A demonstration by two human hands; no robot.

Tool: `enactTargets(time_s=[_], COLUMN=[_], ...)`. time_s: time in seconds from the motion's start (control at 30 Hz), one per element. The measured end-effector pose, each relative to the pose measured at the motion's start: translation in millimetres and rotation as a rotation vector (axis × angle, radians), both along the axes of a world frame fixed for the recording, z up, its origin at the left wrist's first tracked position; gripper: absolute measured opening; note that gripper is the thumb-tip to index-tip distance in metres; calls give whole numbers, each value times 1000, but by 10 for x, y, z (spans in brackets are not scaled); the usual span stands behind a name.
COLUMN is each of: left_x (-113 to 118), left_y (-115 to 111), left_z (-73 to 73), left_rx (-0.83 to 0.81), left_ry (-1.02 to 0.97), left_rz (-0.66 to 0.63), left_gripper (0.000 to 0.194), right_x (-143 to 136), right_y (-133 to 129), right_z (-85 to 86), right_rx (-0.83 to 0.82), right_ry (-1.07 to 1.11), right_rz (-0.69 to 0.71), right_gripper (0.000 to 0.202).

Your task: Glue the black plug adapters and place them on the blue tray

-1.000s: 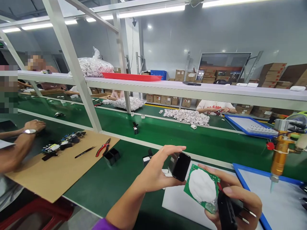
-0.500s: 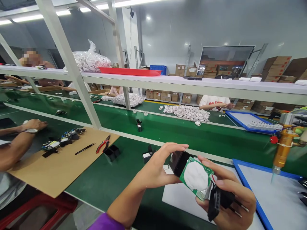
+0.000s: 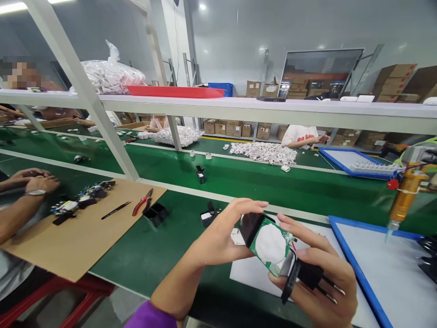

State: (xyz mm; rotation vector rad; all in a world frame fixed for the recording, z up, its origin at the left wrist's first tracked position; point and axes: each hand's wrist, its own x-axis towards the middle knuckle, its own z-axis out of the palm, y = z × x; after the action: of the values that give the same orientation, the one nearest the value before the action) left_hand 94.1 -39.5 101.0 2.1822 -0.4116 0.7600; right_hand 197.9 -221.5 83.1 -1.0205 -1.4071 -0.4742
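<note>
Lower center: left hand grips black housing, right hand clamps PCB w/ plug; board half-entered, needs straight push.

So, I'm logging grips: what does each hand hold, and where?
Left hand grips the black casing by its sides; right hand holds the green circuit board at its black plug end.

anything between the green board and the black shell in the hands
Nothing visible does. The green circuit board, held in the right hand, already has its edge at the mouth of the black shell held in the left hand.
</note>
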Motion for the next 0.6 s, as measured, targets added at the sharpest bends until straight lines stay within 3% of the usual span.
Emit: enactTargets(time_s=[0.6], left_x=[38], left_y=[-3], left_z=[37], left_rx=[-6], left_ry=[53], left_rz=[-22], left_gripper=[66], right_x=[13], right_y=[-19], right_z=[-17], right_rx=[-121], right_ry=[-57], right_rz=[-100], right_gripper=[63])
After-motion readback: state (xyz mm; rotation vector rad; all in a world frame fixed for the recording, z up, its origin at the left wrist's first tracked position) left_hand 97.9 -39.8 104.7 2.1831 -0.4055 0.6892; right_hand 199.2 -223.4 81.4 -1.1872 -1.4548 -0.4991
